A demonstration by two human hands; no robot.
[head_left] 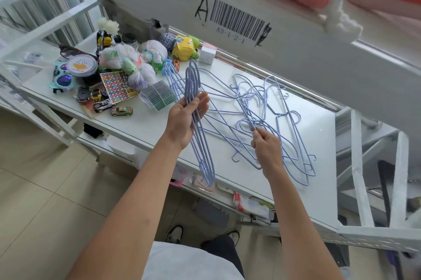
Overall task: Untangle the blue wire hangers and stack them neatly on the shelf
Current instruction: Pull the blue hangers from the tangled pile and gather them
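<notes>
White shelf beam [296,36]: barcode "A3-1-2-1". Left hand [185,120] fingers curled around aligned hangers [200,143]; right hand [267,145] pinching tangled hanger [248,118].

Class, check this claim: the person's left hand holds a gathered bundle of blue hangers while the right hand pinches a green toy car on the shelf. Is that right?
One detail is wrong. In the head view the right hand pinches a wire of the tangled hangers, not the toy car, which lies untouched. The left hand does hold the gathered bundle.
</notes>
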